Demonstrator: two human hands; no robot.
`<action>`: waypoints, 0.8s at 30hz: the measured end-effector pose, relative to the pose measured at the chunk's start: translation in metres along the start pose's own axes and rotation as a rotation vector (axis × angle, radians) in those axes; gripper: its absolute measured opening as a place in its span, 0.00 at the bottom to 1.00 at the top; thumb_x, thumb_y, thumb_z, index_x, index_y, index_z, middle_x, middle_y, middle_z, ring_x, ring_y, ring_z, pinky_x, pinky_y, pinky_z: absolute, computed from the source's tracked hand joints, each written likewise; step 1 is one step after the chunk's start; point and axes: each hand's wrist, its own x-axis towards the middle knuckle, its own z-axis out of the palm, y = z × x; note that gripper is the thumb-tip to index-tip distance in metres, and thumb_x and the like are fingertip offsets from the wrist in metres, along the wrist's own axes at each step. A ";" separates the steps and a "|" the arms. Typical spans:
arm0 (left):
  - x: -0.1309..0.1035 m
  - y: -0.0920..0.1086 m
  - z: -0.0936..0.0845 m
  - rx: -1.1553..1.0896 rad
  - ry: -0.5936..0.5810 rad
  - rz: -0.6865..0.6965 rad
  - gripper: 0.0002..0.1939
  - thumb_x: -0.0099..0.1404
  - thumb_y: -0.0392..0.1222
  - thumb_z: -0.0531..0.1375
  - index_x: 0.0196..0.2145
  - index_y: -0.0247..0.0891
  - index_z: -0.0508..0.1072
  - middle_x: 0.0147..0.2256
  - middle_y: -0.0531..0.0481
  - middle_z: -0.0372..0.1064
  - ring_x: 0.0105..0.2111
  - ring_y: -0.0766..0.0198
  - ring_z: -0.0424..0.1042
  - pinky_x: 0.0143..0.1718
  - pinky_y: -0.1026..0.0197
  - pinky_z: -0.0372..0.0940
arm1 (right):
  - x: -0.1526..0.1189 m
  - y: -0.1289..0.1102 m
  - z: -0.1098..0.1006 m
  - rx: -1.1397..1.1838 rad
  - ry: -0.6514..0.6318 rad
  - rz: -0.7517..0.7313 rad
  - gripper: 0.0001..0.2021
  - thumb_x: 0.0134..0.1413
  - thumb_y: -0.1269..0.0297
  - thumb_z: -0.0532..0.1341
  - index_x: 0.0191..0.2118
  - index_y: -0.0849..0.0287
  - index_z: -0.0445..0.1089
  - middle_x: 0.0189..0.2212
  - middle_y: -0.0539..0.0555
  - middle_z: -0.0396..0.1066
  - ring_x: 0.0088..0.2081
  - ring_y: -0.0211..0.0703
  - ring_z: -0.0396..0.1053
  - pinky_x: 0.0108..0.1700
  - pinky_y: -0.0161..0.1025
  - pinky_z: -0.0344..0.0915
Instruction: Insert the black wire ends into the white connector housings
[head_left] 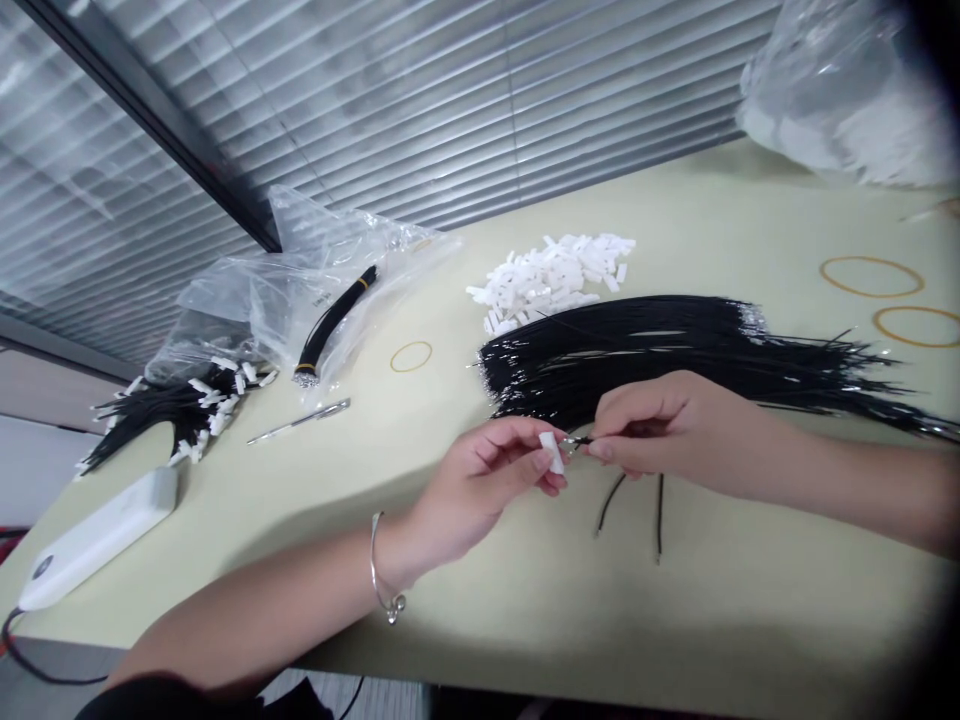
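Between thumb and fingers, my left hand (499, 475) pinches a small white plastic connector housing (553, 453). My right hand (660, 425) is closed on thin black wires (659, 520), whose metal-tipped ends meet the housing's right side; whether they are inside it I cannot tell. Two loose wire ends hang below my right hand. Just behind both hands lies a thick bundle of black wires (622, 340) with shiny metal terminals. Beyond that bundle is a heap of white connector housings (551, 275).
At the left lie black wires with white housings fitted (161, 410), a white corded device (101, 540) and a thin metal tool (300, 421). A banded wire bundle (335, 325) rests on a clear plastic bag (262, 290). Rubber bands (870, 260) and another bag (847, 110) are at the right.
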 end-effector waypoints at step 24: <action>0.001 0.003 0.002 -0.001 0.016 -0.086 0.10 0.61 0.39 0.70 0.40 0.34 0.79 0.32 0.49 0.77 0.32 0.66 0.77 0.39 0.60 0.74 | -0.008 -0.003 0.008 -0.137 -0.037 0.054 0.13 0.47 0.60 0.62 0.17 0.57 0.62 0.17 0.45 0.57 0.21 0.33 0.51 0.22 0.34 0.48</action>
